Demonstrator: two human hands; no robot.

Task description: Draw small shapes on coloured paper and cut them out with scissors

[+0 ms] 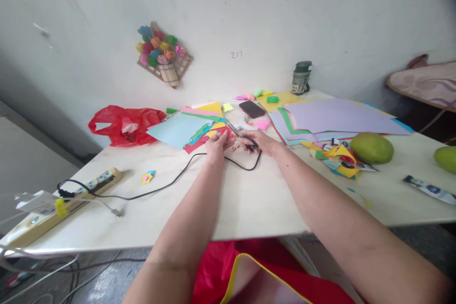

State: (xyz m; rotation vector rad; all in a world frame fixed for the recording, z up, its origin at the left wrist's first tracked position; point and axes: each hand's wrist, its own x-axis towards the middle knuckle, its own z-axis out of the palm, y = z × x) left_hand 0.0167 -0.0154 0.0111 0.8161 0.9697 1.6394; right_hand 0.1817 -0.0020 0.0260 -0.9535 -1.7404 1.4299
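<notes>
My left hand point(216, 146) is closed on a piece of red paper point(193, 146) over the middle of the table. Wavy green and blue cut pieces lie against the paper's left side. In my right hand point(265, 142) is a pair of scissors point(233, 128) with dark handles, the metal blades pointing up and left beside the red paper. How far the blades are apart I cannot make out. A black cable point(174, 180) runs across the table and loops close under the right hand. Small red scraps lie between the two hands.
Coloured sheets point(342, 116) lie at the right, behind paper scraps point(340, 159) and a green mango point(371, 148). A red plastic bag point(131, 126), a power strip point(107, 180) and a small yellow paper flower point(146, 178) are at the left. A phone point(252, 109) and a bottle point(301, 78) stand farther back.
</notes>
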